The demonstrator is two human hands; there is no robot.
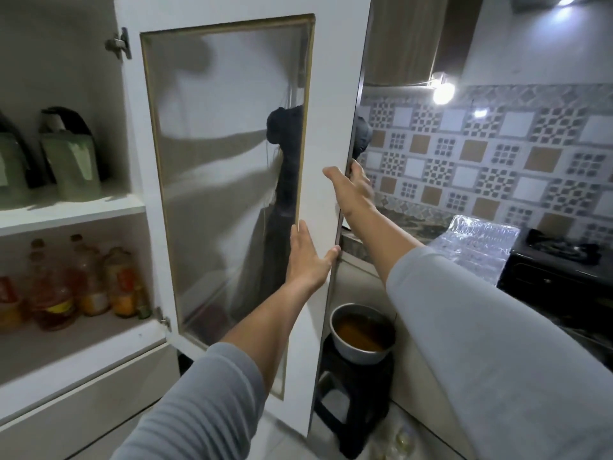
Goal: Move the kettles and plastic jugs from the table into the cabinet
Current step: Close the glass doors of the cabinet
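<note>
oil bottles (66, 287), pot (360, 333), stove (560, 263)

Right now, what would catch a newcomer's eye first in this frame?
The open cabinet door fills the centre, its edge held by the left hand and right hand. Two kettles stand on the upper shelf at left, bottles below them.

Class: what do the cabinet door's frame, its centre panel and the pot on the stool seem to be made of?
Door frame: probably white-painted or laminated wood, smooth and matte. Centre panel: likely glass, glossy, showing reflections. Pot: apparently dull grey metal, maybe aluminium.
</note>
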